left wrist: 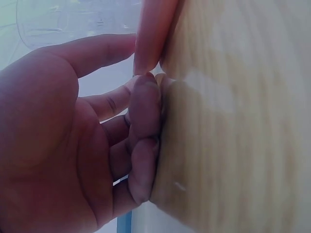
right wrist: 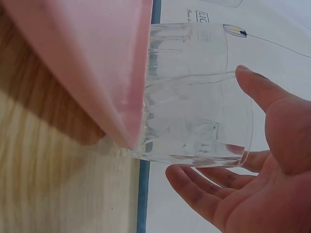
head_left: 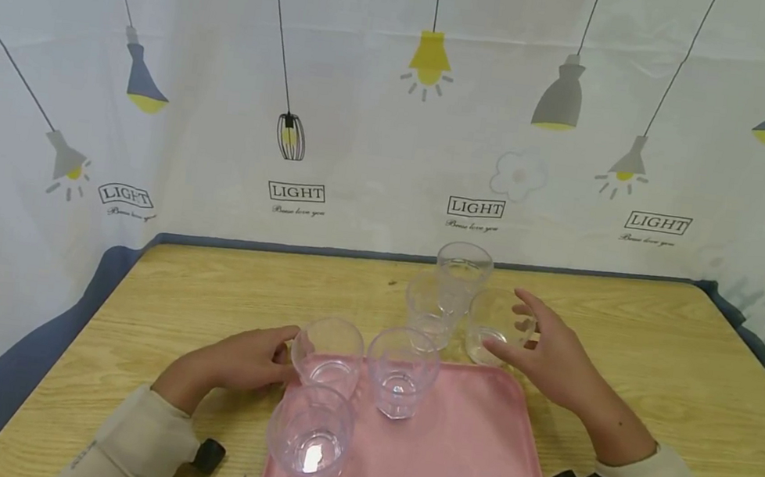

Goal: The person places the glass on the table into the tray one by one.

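My left hand (head_left: pixel 251 361) is beside a clear cup (head_left: pixel 335 347) at the pink tray's (head_left: pixel 449 459) back left corner. In the left wrist view its fingers (left wrist: pixel 144 111) hang loosely bent past the tray's corner, holding nothing. A second cup (head_left: pixel 403 371) and a third cup (head_left: pixel 310 435) stand on the tray, upright. Around another clear cup (right wrist: pixel 194 121), behind the tray, is my right hand (head_left: pixel 562 369), its thumb and fingers spread on either side. The thumb tip meets the rim; firm finger contact is not plain.
Two more clear cups, a nearer one (head_left: pixel 429 311) and a farther one (head_left: pixel 464 267), stand behind the tray, left of the right hand. Beneath everything lies a wooden table (head_left: pixel 207 281). A white lamp-patterned curtain (head_left: pixel 381 128) rises at its back edge.
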`<action>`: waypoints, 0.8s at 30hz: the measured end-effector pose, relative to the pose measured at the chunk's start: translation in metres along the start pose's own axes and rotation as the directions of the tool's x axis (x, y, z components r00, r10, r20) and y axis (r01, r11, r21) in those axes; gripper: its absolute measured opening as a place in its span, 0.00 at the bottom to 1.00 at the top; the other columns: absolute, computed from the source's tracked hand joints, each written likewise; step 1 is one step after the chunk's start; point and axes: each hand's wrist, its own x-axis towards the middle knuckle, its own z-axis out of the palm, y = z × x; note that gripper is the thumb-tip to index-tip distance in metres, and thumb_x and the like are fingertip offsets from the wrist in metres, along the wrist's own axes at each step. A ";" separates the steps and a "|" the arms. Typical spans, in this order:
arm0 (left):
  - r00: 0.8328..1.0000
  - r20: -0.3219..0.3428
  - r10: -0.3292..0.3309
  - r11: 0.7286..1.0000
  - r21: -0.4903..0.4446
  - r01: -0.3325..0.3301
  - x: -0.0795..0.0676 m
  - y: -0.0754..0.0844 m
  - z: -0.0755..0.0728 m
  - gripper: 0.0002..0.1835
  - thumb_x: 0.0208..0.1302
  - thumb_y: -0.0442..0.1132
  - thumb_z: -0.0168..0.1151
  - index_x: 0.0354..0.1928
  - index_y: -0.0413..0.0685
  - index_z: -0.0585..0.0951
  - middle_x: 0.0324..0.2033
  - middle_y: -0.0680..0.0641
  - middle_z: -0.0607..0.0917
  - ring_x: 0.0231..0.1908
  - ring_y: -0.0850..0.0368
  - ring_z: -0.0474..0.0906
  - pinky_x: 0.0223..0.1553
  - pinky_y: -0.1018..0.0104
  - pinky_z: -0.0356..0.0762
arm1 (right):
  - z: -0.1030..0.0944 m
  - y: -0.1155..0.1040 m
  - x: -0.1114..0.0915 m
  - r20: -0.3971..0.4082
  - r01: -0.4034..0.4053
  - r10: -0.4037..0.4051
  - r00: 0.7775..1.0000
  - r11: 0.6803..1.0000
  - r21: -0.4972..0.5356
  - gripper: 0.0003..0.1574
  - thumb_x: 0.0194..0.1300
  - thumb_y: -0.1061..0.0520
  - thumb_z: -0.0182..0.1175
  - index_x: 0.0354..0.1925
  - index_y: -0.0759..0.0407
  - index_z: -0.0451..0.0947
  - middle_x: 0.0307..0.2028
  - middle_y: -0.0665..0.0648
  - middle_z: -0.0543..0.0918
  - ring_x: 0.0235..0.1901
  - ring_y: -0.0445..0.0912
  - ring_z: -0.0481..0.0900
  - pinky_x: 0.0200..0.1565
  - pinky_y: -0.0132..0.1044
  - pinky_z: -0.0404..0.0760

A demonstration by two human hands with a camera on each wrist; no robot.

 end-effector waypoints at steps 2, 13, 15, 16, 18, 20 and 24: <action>1.000 0.001 -0.007 1.000 -0.001 0.007 0.000 0.000 0.000 0.15 0.55 0.52 0.62 0.42 0.65 0.70 0.20 0.52 0.76 0.18 0.58 0.70 0.20 0.63 0.70 | 0.000 -0.001 0.000 -0.004 0.004 -0.004 1.000 1.000 -0.008 0.58 0.52 0.33 0.61 0.70 0.53 0.45 0.62 0.64 0.65 0.58 0.61 0.68 0.53 0.55 0.72; 1.000 -0.007 -0.015 1.000 0.016 0.016 -0.001 0.001 -0.001 0.16 0.54 0.57 0.62 0.40 0.65 0.69 0.21 0.51 0.76 0.18 0.57 0.70 0.20 0.63 0.69 | -0.005 -0.009 -0.003 -0.081 0.016 -0.023 0.996 0.995 -0.094 0.55 0.48 0.32 0.64 0.67 0.50 0.54 0.58 0.58 0.70 0.53 0.57 0.73 0.48 0.52 0.75; 1.000 -0.007 -0.015 1.000 0.008 0.015 0.000 0.001 -0.001 0.16 0.54 0.56 0.63 0.40 0.65 0.69 0.21 0.51 0.76 0.19 0.58 0.70 0.20 0.63 0.69 | -0.006 -0.011 -0.004 -0.085 0.015 -0.022 0.996 0.996 -0.091 0.55 0.47 0.31 0.64 0.67 0.49 0.55 0.58 0.57 0.70 0.53 0.56 0.73 0.48 0.52 0.75; 1.000 -0.004 -0.018 1.000 0.002 0.018 0.000 0.001 -0.001 0.16 0.54 0.56 0.63 0.40 0.65 0.70 0.21 0.51 0.76 0.18 0.57 0.70 0.20 0.63 0.69 | -0.007 -0.012 -0.005 -0.087 0.018 -0.025 0.996 0.996 -0.089 0.55 0.47 0.31 0.64 0.66 0.50 0.55 0.58 0.57 0.70 0.53 0.56 0.73 0.47 0.52 0.75; 1.000 -0.002 -0.021 1.000 -0.002 0.021 -0.001 0.001 -0.001 0.15 0.54 0.56 0.63 0.39 0.64 0.70 0.21 0.51 0.76 0.18 0.57 0.70 0.19 0.63 0.69 | -0.007 -0.014 -0.006 -0.089 0.023 -0.031 0.996 0.996 -0.084 0.55 0.46 0.31 0.64 0.66 0.50 0.55 0.57 0.57 0.71 0.52 0.56 0.73 0.47 0.51 0.75; 1.000 0.000 -0.020 1.000 -0.002 0.020 -0.001 0.001 -0.001 0.15 0.54 0.56 0.62 0.39 0.64 0.69 0.21 0.51 0.76 0.18 0.58 0.70 0.20 0.63 0.69 | -0.008 -0.016 -0.008 -0.091 0.030 -0.038 0.995 0.996 -0.082 0.56 0.45 0.31 0.65 0.65 0.51 0.56 0.57 0.57 0.71 0.52 0.55 0.73 0.46 0.52 0.74; 1.000 0.004 -0.016 1.000 -0.006 0.016 -0.001 0.000 -0.001 0.15 0.55 0.55 0.62 0.40 0.64 0.69 0.20 0.52 0.76 0.18 0.58 0.70 0.20 0.63 0.69 | -0.009 -0.022 -0.012 -0.082 0.037 -0.044 0.996 0.996 -0.081 0.57 0.43 0.30 0.65 0.64 0.52 0.57 0.58 0.57 0.70 0.54 0.55 0.71 0.47 0.53 0.74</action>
